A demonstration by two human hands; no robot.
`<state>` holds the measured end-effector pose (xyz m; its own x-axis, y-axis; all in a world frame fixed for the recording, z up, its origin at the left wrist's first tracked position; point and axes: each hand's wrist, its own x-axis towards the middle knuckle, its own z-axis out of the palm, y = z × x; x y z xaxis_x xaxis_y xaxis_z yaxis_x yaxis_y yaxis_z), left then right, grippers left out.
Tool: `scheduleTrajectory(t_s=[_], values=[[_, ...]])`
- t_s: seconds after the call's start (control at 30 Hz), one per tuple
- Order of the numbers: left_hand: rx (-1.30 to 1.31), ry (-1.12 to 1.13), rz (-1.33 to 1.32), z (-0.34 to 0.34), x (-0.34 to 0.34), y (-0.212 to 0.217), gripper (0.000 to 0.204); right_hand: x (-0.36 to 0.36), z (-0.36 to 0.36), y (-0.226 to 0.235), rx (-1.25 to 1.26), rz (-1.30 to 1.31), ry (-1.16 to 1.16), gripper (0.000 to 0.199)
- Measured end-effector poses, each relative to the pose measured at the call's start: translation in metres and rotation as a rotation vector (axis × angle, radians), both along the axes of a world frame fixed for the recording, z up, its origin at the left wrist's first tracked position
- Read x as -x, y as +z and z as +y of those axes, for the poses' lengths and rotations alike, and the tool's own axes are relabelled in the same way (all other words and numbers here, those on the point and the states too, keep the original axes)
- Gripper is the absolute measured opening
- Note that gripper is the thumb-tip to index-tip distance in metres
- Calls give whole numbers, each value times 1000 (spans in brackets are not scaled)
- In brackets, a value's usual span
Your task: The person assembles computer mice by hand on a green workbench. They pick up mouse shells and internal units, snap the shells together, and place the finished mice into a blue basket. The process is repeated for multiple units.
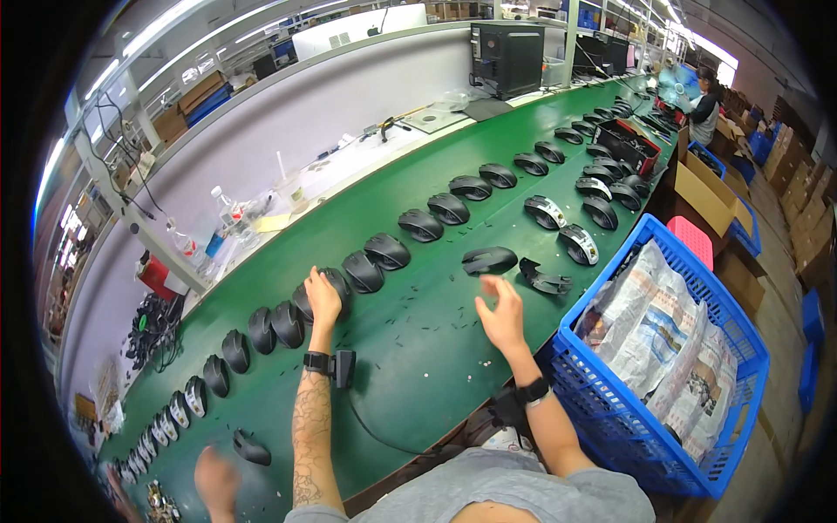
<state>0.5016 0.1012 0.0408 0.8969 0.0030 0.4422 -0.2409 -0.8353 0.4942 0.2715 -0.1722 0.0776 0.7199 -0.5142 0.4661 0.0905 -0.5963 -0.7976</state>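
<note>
My left hand (pixel 323 299) is over the long row of black computer mice on the green bench, its fingers curled on a black computer mouse (pixel 336 284) that they partly hide. Directly beside it in the row is another black mouse (pixel 362 271). My right hand (pixel 503 315) is held above the bench with thumb and fingers apart and nothing in it. Just beyond its fingertips lies a black mouse shell (pixel 489 260). To its right is an open, curved black mouse part (pixel 545 278). Both my wrists wear black straps; a cable hangs from the left one.
At right stands a blue plastic crate (pixel 622 429) lined with newspaper. More mice, some with white parts (pixel 578 245), lie near a black and red box (pixel 626 146). Small black bits (pixel 425 328) litter the bench. A co-worker's blurred hand (pixel 216 478) is near a mouse (pixel 251 447) at lower left.
</note>
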Motion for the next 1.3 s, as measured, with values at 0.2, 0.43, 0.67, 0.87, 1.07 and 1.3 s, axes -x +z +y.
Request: scheduleTrajectory(t_s=[0.2,0.43,0.67,0.87,1.07,1.3], values=[[53,-143,31,-12,-4,1,27,-65,-58,-1,670,282,-104,52],[16,-94,-63,-20,4,-11,30,-95,-74,-2,662,598,217,47],[138,-408,-203,-81,77,62,24,-41,-35,41,353,197,289,67],[466,-923,219,-148,121,64,41,-11,-9,47,86,-44,186,63],[464,-1067,309,-184,131,75,40,5,-27,34,-14,-197,125,61],[146,-1306,659,-281,54,100,36,27,-35,17,-100,-258,-192,55]])
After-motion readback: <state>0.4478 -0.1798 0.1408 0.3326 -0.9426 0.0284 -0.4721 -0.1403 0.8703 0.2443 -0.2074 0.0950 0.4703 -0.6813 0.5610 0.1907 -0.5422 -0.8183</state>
